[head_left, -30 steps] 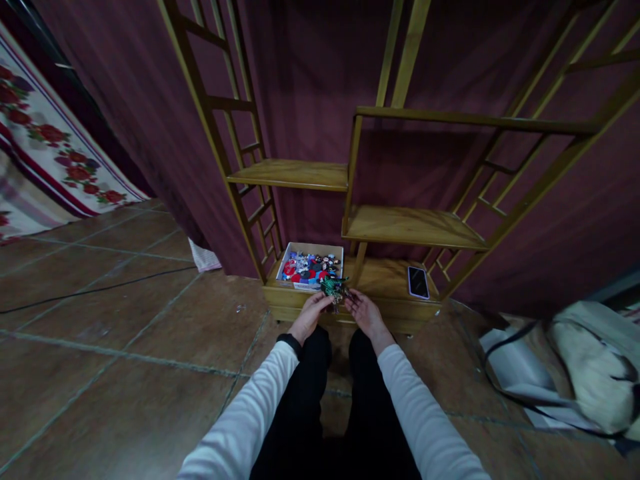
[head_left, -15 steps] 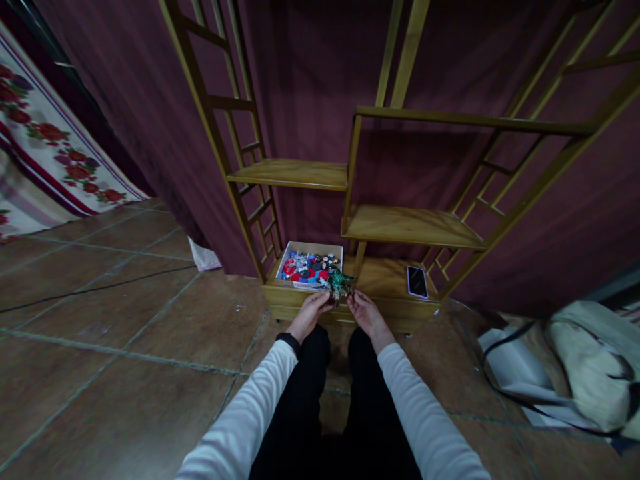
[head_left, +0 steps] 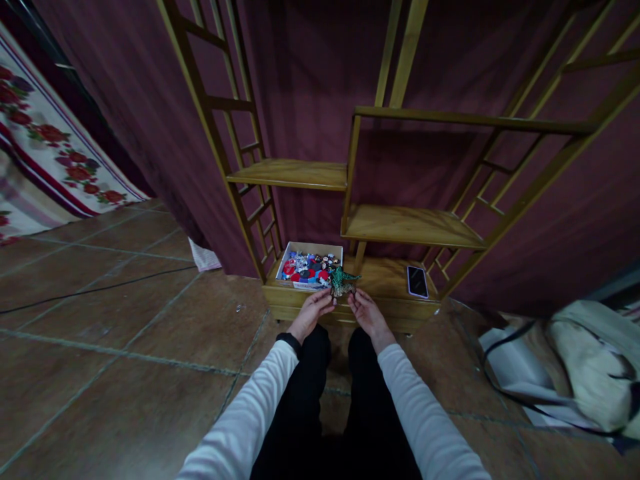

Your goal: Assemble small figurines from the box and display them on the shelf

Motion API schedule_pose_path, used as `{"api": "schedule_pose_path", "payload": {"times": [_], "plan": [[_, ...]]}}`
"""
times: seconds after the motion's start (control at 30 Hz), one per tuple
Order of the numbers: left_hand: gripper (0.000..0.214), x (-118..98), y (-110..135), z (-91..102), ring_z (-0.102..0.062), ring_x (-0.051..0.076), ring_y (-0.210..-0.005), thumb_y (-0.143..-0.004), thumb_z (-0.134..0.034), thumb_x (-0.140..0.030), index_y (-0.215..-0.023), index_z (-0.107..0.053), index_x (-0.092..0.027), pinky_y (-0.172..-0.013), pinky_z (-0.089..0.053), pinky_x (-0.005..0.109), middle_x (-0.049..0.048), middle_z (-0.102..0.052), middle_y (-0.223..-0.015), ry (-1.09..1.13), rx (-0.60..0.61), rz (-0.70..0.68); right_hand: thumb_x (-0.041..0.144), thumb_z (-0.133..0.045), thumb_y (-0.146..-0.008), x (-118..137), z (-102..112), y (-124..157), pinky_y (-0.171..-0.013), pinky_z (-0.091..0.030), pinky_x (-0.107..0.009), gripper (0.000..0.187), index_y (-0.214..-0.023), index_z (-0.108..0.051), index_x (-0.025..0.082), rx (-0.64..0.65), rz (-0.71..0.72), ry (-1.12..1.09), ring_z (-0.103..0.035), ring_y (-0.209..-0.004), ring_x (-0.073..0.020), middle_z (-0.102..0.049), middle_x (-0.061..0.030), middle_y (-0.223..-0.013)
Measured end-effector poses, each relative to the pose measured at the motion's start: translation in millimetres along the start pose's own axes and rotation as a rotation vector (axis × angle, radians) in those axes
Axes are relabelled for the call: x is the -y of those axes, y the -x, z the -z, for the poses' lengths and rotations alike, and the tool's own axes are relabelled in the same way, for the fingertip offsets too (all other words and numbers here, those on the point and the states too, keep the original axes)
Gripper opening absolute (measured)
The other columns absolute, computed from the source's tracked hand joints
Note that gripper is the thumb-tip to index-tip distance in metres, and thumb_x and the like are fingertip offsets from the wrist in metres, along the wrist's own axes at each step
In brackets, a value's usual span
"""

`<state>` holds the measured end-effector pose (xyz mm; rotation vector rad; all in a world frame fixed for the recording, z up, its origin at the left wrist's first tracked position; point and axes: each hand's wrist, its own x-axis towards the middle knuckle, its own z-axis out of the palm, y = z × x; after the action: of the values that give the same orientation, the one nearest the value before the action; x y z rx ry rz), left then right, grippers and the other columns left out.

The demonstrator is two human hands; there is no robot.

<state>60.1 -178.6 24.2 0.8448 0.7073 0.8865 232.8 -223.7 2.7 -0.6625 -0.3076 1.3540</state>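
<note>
Between my two hands is a small ornament (head_left: 343, 283), green on top and speckled gold-brown below; its exact kind is too small to make out. My left hand (head_left: 314, 313) pinches its lower left side with thumb and fingers. On the opposite side, the fingertips of my right hand (head_left: 366, 312) are closed on its lower right edge. Just behind it, a shallow white box (head_left: 285, 261) full of small red, blue, white and dark items stands on the low base of a wooden shelf unit. The ornament covers the box's front right corner.
A phone (head_left: 417, 281) lies on the right of the shelf base (head_left: 385, 277). Two higher shelves (head_left: 295, 173) hang above, with a dark red curtain (head_left: 300, 87) behind. A pale bag (head_left: 590, 360) with a strap sits on the floor at right; a black cable (head_left: 100, 288) runs at left.
The ornament has tilted and shifted slightly up and to the right between my fingers, showing more of its speckled lower part. Both hands have barely moved.
</note>
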Motion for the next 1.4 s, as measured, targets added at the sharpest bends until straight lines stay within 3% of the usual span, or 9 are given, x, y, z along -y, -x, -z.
{"api": "schedule_pose_path", "payload": {"times": [0.17, 0.4, 0.7, 0.83, 1.03, 1.13, 1.3, 1.4], "plan": [[0.041, 0, 1, -0.9, -0.059, 0.019, -0.095, -0.063, -0.076, -0.030, -0.101, -0.066, -0.019, -0.083, -0.045, 0.034, 0.0083, -0.064, -0.105, -0.056, -0.015, -0.026, 0.012, -0.072, -0.066, -2, -5, 3, -0.076, -0.055, -0.027, 0.017, -0.078, -0.063, 0.020, 0.011, 0.039, 0.070, -0.066, -0.077, -0.0114, -0.070, 0.0001, -0.080], [0.042, 4, -3, -1.1, -0.060, 0.017, -0.087, -0.061, -0.076, -0.036, -0.096, -0.065, -0.017, -0.075, -0.044, 0.027, 0.0082, -0.066, -0.101, -0.138, 0.033, -0.059, 0.016, -0.075, -0.062, -7, -8, 7, -0.079, -0.053, -0.030, 0.023, -0.080, -0.062, 0.021, 0.050, 0.024, 0.154, -0.067, -0.079, -0.0133, -0.070, 0.0010, -0.078], [0.031, -3, 0, -1.0, -0.060, 0.016, -0.083, -0.064, -0.074, -0.032, -0.088, -0.063, -0.015, -0.082, -0.046, 0.034, 0.0062, -0.066, -0.091, -0.003, 0.033, -0.008, 0.028, -0.068, -0.072, -1, -12, 13, -0.081, -0.051, -0.032, 0.017, -0.086, -0.064, 0.019, 0.165, -0.113, 0.163, -0.066, -0.082, -0.0153, -0.070, -0.0025, -0.087], [0.034, -7, 2, -2.5, -0.061, 0.018, -0.084, -0.064, -0.074, -0.026, -0.094, -0.060, -0.018, -0.080, -0.049, 0.038, 0.0057, -0.066, -0.095, 0.065, 0.017, 0.033, 0.031, -0.066, -0.073, 1, -15, 18, -0.078, -0.050, -0.031, 0.019, -0.089, -0.065, 0.020, 0.215, -0.127, 0.130, -0.065, -0.082, -0.0151, -0.070, -0.0009, -0.090], [0.036, -5, 0, -0.4, -0.063, 0.016, -0.076, -0.069, -0.067, -0.019, -0.103, -0.055, -0.020, -0.074, -0.052, 0.038, 0.0024, -0.065, -0.088, 0.157, -0.001, 0.073, 0.028, -0.071, -0.066, -3, -12, 11, -0.061, -0.045, -0.022, 0.019, -0.083, -0.067, 0.021, 0.064, -0.016, 0.201, -0.059, -0.065, -0.0104, -0.069, 0.0007, -0.079], [0.027, -3, -2, 2.7, -0.063, 0.016, -0.075, -0.073, -0.061, -0.019, -0.099, -0.055, -0.019, -0.073, -0.053, 0.037, 0.0025, -0.065, -0.085, 0.216, 0.039, 0.092, 0.025, -0.074, -0.059, -6, -11, 7, -0.064, -0.044, -0.022, 0.021, -0.079, -0.068, 0.022, -0.021, 0.073, 0.290, -0.059, -0.072, -0.0113, -0.069, 0.0013, -0.083], [0.018, -4, -3, 5.0, -0.064, 0.017, -0.076, -0.077, -0.055, -0.021, -0.095, -0.056, -0.017, -0.073, -0.053, 0.039, 0.0040, -0.066, -0.083, 0.274, 0.123, 0.142, 0.027, -0.075, -0.057, -12, -16, 7, -0.080, -0.044, -0.029, 0.027, -0.083, -0.069, 0.024, 0.042, 0.066, 0.363, -0.060, -0.088, -0.0169, -0.069, 0.0002, -0.090], [0.020, -4, -3, 3.2, -0.064, 0.018, -0.075, -0.079, -0.053, -0.024, -0.097, -0.057, -0.016, -0.071, -0.053, 0.037, 0.0057, -0.066, -0.084, 0.258, 0.199, 0.178, 0.028, -0.076, -0.056, -17, -15, 6, -0.082, -0.043, -0.031, 0.030, -0.085, -0.069, 0.023, 0.083, 0.014, 0.388, -0.061, -0.089, -0.0180, -0.069, -0.0006, -0.091]]}}
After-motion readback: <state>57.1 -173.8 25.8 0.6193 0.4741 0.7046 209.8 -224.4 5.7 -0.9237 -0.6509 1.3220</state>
